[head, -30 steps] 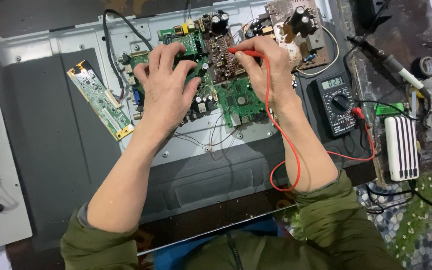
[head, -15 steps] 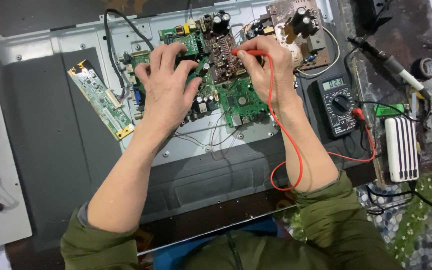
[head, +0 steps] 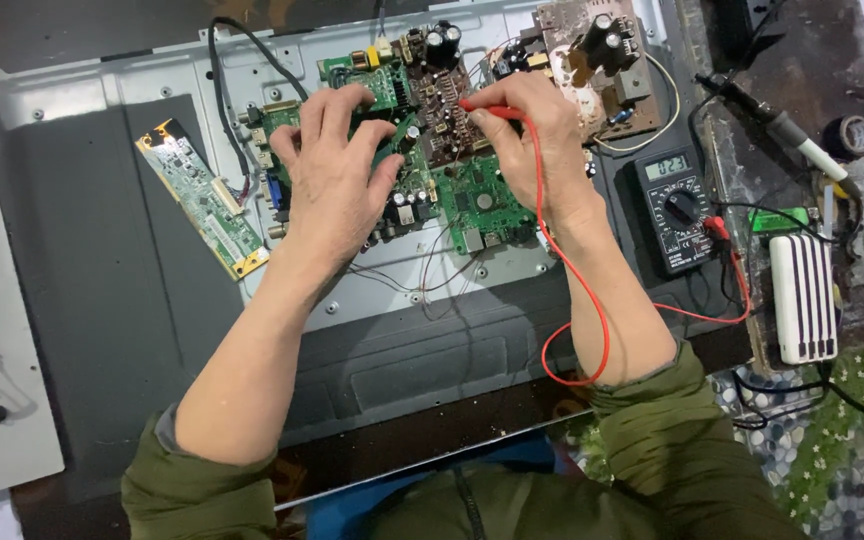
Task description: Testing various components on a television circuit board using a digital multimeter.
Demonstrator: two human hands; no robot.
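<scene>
The green printed circuit board (head: 472, 195) crowded with capacitors lies on the grey metal back panel (head: 102, 90) of an opened flat screen. It looks light, stiff and fragile — best gripped by its bare edges. The left hand (head: 337, 185) presses flat on it, grasping nothing; the right hand (head: 542, 140) pinches a slim red test probe (head: 487, 110) (its lead loops to the black multimeter (head: 677, 210)) on the bench.

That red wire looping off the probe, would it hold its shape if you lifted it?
Probably not: the red wire sags in a loose loop, so it looks floppy. It seems light, draping over the right hand. Tugging might drag the multimeter.
</scene>
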